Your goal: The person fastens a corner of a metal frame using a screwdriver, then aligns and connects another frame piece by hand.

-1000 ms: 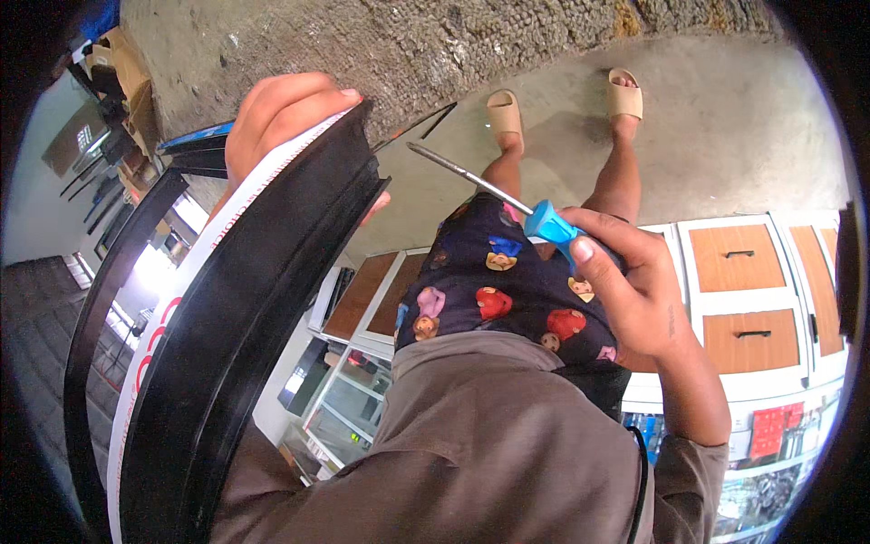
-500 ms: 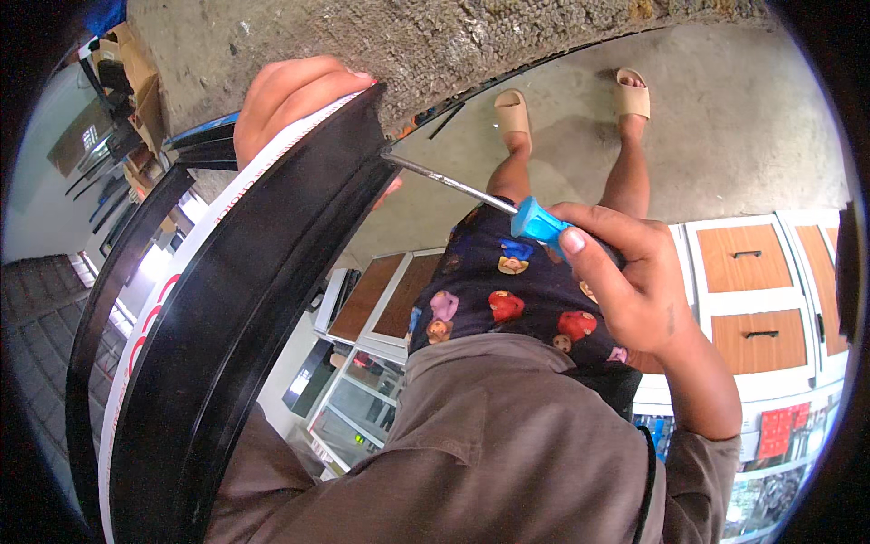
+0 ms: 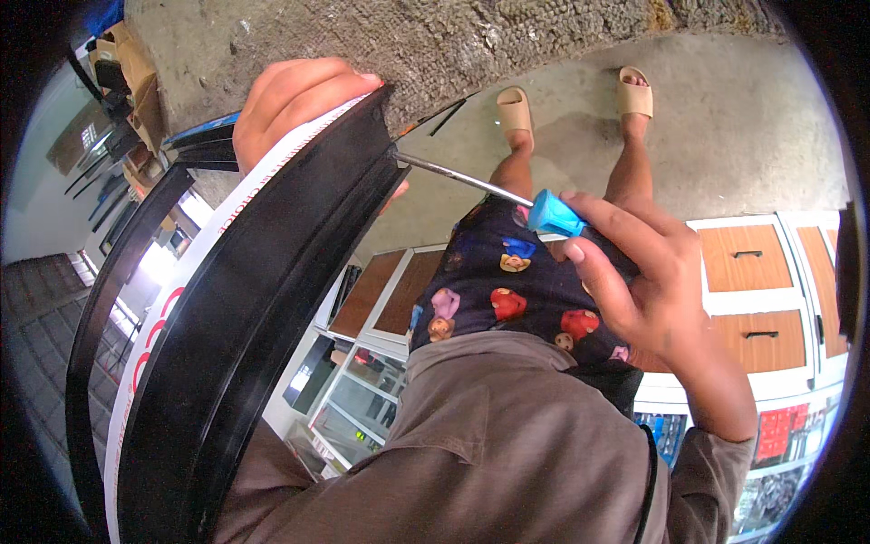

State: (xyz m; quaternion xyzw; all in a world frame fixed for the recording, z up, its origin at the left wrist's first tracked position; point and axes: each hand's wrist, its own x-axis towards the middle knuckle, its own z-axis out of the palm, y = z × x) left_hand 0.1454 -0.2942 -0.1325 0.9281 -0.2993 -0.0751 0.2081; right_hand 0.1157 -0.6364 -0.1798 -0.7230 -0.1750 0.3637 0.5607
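Note:
A long black profile bar (image 3: 263, 281), with a white printed strip (image 3: 195, 254) along its edge, slants from the lower left up toward the carpet-covered surface. At its far end my left hand (image 3: 294, 95) is wrapped over the edge, with a little of a finger showing behind the bar. A screwdriver (image 3: 555, 215) with a translucent blue handle points leftward, its metal tip against the end of the bar. My right hand (image 3: 657, 272) has the handle between thumb and fingers, in a loosened grip. What the tip meets is too small to tell.
A worn carpet-covered surface (image 3: 507, 45) lies at the far side. Another black frame piece (image 3: 95, 317) stands at the left, near cardboard boxes (image 3: 136, 82). Wood-panelled white cabinets (image 3: 752, 258) are on the right, with a glass-fronted case (image 3: 362, 394) nearer the middle.
My right hand has shifted slightly rightward and its fingers have loosened on the handle. The screwdriver has moved a little to the right. My left hand keeps its hold.

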